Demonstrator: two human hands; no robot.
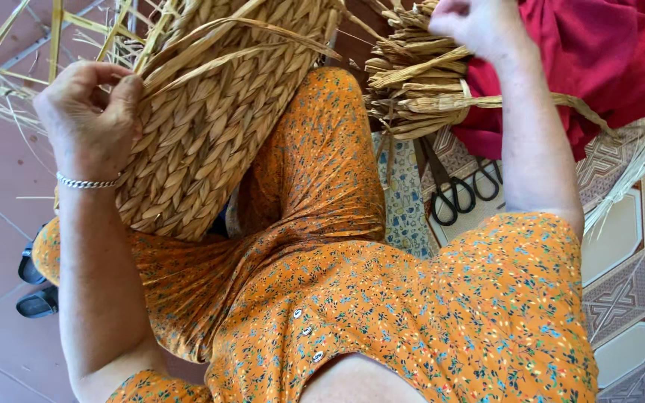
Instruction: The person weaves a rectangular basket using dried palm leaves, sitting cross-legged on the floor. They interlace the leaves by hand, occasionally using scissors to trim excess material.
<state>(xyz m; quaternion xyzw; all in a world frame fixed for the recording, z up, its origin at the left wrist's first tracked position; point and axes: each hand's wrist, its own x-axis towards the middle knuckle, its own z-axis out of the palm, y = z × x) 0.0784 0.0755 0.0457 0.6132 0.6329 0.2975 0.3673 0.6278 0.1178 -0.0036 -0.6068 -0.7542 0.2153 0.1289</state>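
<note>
A half-woven straw basket point(210, 119) rests against my knee, its braided wall facing me. My left hand point(87, 116), with a silver bracelet at the wrist, pinches loose straw strands point(210, 45) at the basket's left edge. My right hand point(479, 26) is up at the top of the view, fingers closed, just above a bundle of cut straw point(412, 82); what it grips is cut off by the frame edge. I wear an orange flowered garment point(382, 298).
Black-handled scissors point(453, 190) lie on the patterned tile floor point(628, 246) under the straw bundle. A red cloth point(599, 60) lies at top right. Loose straw point(9, 67) is scattered at top left. Black sandals point(35, 287) sit at the left.
</note>
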